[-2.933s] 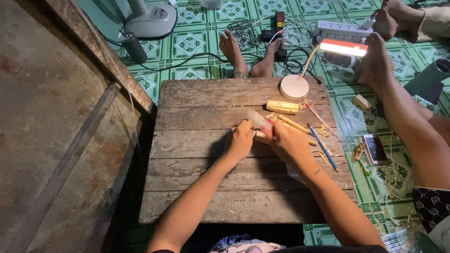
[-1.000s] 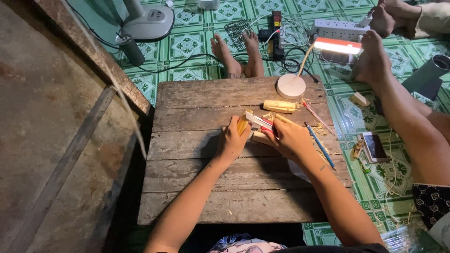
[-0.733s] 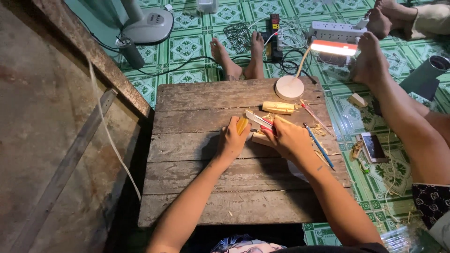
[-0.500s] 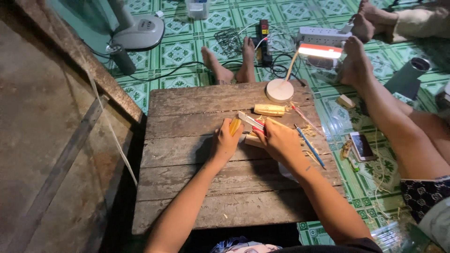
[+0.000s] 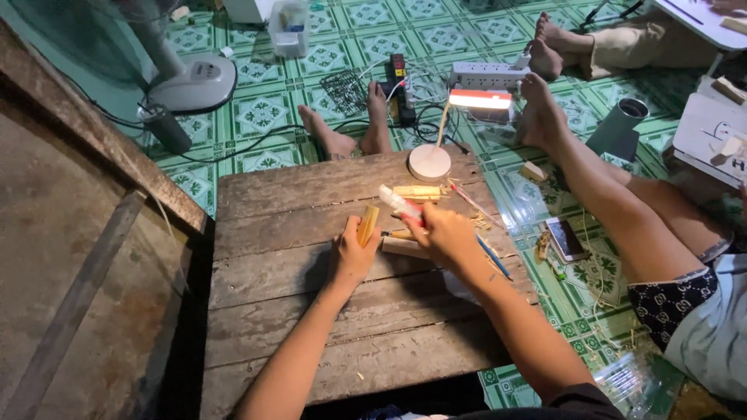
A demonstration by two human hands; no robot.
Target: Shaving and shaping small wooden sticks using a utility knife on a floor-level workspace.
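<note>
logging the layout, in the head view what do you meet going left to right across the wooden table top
left hand holding a yellow wooden strip → right hand with a white and red tube → blue pencil

A single view comes from the person's head, looking steeply down and forward over both forearms. The wooden bench (image 5: 311,311) fills the middle, near enough to show its plank grain. Beyond its far edge the view takes in green tiled floor (image 5: 264,109), a fan base (image 5: 194,78) top left, and another person's leg (image 5: 615,210) at right.
</note>
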